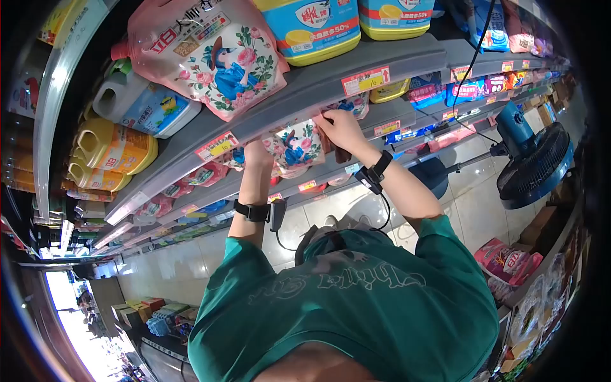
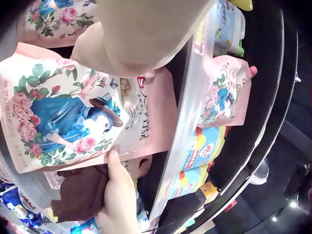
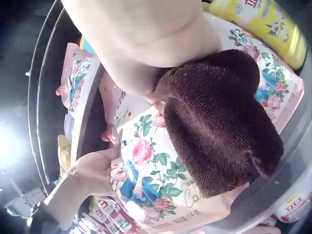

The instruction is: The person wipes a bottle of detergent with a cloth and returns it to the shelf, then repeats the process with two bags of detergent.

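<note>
A pink and white floral pouch (image 1: 296,148) (image 2: 68,117) (image 3: 146,170) is held between both hands at the front of a middle shelf. The left hand (image 1: 258,155) (image 2: 139,39) (image 3: 92,178) grips one side edge of the pouch. At the other side, the right hand (image 1: 344,130) (image 2: 119,197) (image 3: 146,53) pinches the pouch's edge and also holds a dark brown cloth (image 2: 80,192) (image 3: 219,122), which hangs down over the pouch's side. The right fingertips are partly hidden behind the cloth.
Above, the upper shelf bears a large pink pouch (image 1: 216,57) and blue-yellow jugs (image 1: 312,28). Similar floral pouches (image 3: 278,83) stand beside the held one. A fan (image 1: 534,156) stands at the right, with a dark cable hanging near the shelves.
</note>
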Action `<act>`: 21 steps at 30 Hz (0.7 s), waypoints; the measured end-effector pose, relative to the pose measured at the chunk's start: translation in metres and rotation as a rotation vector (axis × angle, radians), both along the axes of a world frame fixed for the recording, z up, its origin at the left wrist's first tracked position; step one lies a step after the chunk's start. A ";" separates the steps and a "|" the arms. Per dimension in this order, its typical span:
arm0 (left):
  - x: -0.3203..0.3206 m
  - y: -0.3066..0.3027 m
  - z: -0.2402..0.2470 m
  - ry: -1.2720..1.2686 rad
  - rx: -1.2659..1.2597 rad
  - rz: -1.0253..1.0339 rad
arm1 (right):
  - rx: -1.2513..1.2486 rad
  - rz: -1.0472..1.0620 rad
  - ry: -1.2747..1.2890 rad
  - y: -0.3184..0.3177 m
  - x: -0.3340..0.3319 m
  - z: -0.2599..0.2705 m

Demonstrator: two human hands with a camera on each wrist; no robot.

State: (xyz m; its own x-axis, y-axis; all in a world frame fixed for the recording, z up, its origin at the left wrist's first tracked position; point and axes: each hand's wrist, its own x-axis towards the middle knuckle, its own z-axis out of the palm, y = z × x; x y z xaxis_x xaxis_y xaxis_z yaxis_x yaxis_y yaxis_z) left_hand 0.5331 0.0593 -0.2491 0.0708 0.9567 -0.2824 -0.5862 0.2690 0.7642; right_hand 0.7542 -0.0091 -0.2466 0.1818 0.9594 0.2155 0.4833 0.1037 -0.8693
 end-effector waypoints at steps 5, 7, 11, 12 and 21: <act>0.002 0.003 -0.003 0.141 0.097 0.149 | 0.054 -0.042 0.075 0.017 -0.010 -0.008; 0.009 0.001 -0.015 0.223 0.162 0.210 | 0.022 -0.134 -0.033 0.021 -0.016 -0.019; 0.009 0.000 -0.043 0.350 0.307 0.191 | 0.007 -0.204 -0.024 0.022 -0.024 -0.031; 0.006 0.001 -0.048 0.372 0.356 0.173 | 0.006 -0.200 -0.017 0.021 -0.026 -0.031; -0.029 -0.071 -0.039 1.017 0.287 0.184 | 0.054 -0.206 -0.047 0.020 -0.035 -0.030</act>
